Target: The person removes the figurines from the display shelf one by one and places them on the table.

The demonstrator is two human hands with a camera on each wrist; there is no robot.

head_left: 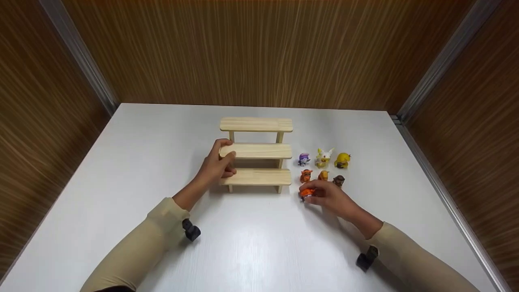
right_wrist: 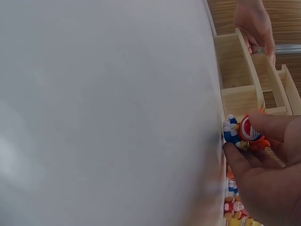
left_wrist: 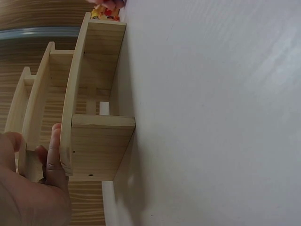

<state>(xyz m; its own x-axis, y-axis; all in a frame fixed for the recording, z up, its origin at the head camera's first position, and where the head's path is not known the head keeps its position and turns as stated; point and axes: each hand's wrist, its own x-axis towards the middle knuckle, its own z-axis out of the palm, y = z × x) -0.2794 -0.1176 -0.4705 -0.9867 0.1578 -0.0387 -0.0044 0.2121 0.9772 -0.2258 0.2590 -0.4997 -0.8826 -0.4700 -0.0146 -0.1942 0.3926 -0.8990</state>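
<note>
A three-tier wooden shelf (head_left: 256,151) stands on the white table. At its left end my left hand (head_left: 213,164) grips the middle board, thumb on top; in the left wrist view its fingers (left_wrist: 55,155) reach between the boards. To the right of the shelf, my right hand (head_left: 330,197) pinches a small toy figurine (right_wrist: 230,133) with an orange top and a blue and white body. That figurine is at or just above the tabletop; which one I cannot tell. Behind the right hand are an orange figurine (head_left: 306,175), an orange-yellow figurine (head_left: 323,175) and a brown figurine (head_left: 339,180).
Farther back stand a purple figurine (head_left: 303,159), a white and yellow eared figurine (head_left: 324,157) and a yellow figurine (head_left: 342,160). Wood-grain panels (head_left: 259,52) enclose the white table (head_left: 251,243) at the back and sides.
</note>
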